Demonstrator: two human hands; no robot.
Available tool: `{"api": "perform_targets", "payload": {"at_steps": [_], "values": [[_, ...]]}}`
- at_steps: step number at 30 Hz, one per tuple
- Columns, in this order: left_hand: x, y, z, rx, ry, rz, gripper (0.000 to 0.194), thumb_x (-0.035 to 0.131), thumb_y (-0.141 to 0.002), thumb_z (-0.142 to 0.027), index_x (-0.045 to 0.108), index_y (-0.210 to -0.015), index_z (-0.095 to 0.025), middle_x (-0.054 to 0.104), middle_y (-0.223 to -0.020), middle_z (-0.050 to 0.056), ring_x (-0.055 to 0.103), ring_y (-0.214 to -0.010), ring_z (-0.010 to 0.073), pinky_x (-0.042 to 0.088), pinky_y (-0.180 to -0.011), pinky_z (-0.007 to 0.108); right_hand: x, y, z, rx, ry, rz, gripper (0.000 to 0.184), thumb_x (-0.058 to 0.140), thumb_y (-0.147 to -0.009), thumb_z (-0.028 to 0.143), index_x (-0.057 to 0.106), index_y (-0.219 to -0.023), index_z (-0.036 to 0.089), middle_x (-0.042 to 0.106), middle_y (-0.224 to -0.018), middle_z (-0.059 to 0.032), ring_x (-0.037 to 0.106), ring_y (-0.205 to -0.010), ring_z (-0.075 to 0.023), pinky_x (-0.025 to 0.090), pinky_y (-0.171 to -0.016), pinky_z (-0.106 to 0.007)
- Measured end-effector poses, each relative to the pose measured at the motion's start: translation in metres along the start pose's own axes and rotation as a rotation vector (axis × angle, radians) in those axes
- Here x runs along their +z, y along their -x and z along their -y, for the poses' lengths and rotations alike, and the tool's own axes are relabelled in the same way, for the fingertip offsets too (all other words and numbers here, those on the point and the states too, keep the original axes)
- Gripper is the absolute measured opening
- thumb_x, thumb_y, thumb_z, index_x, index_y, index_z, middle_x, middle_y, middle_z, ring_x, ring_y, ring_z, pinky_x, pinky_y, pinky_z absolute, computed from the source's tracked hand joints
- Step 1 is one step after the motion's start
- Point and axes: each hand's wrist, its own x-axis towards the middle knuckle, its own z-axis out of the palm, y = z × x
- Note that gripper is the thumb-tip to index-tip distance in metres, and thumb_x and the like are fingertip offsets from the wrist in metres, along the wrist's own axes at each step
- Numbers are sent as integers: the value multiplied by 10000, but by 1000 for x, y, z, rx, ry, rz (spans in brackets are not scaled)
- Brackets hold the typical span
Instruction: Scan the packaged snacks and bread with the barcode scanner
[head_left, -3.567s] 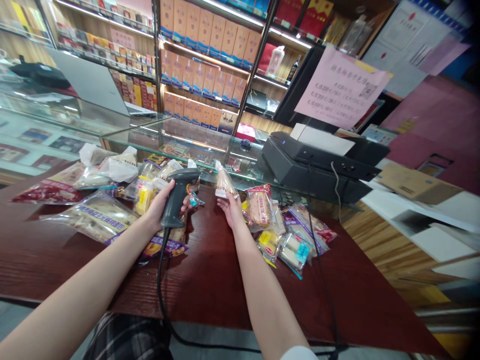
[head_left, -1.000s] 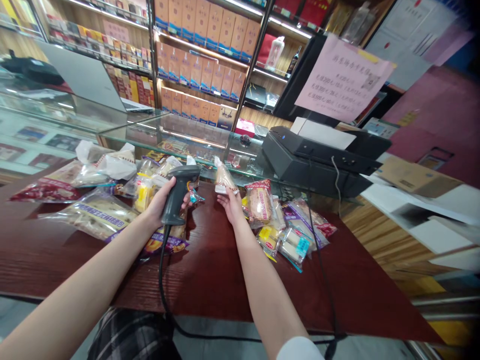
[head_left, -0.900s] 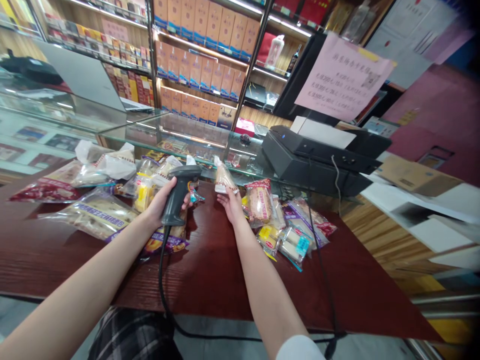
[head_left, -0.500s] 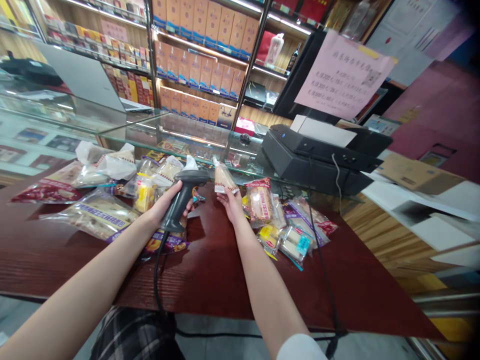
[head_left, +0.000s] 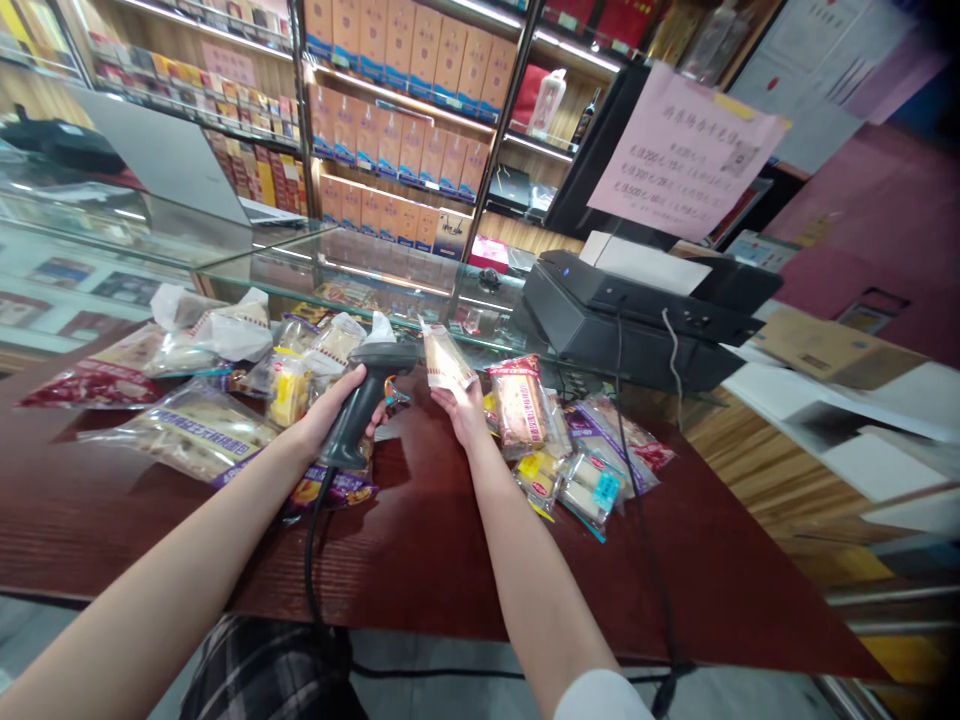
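Observation:
My left hand (head_left: 324, 418) is wrapped round the grip of a black barcode scanner (head_left: 351, 420), whose head points right. In my right hand (head_left: 463, 408) is a wrapped sandwich (head_left: 448, 360) in a whitish wedge-shaped pack, held from below just right of the scanner head. Left of the scanner lie clear bread bags (head_left: 202, 430) and a small yellow pack (head_left: 289, 390). Beside my right wrist sits a pile with a red-and-clear bread pack (head_left: 519, 405), a yellow-labelled pack (head_left: 538, 470) and a blue-labelled pack (head_left: 592, 488).
All this rests on a dark red wooden table (head_left: 420, 570). The scanner's cable (head_left: 311, 560) drops over the front edge; another cable (head_left: 646, 540) crosses at right. Behind stand a glass counter (head_left: 360, 255), a laptop (head_left: 165, 150) and a black printer-like machine (head_left: 637, 320).
The sandwich pack in my right hand has shifted slightly left and turned, showing more of its pale side. My left hand and the scanner have stayed nearly in place.

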Motion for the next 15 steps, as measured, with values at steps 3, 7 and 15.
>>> {"api": "perform_targets", "payload": {"at_steps": [3, 7, 15], "values": [[0, -1, 0, 14, 20, -7, 447, 526, -875, -569, 652, -809, -145, 582, -540, 22, 539, -462, 133, 558, -673, 292, 3, 0, 1, -11, -8, -14, 521, 790, -632, 232, 422, -1000, 264, 705, -913, 45, 733, -685, -148, 621, -757, -352], [-1, -2, 0, 19, 37, -15, 475, 531, -875, -567, 659, -923, -112, 588, -547, 14, 542, -460, 128, 562, -705, 296, 7, 2, 4, -36, -24, -29, 503, 788, -637, 211, 443, -1000, 257, 688, -923, 52, 720, -730, -130, 604, -820, -358], [0, -2, -1, 13, 59, -40, 444, 521, -894, -521, 679, -920, -107, 595, -546, 34, 553, -458, 141, 564, -708, 314, 12, 5, 3, -222, 106, -111, 658, 806, -581, 190, 472, -1143, 268, 624, -1197, -21, 648, -1044, -147, 558, -876, -300]]}}
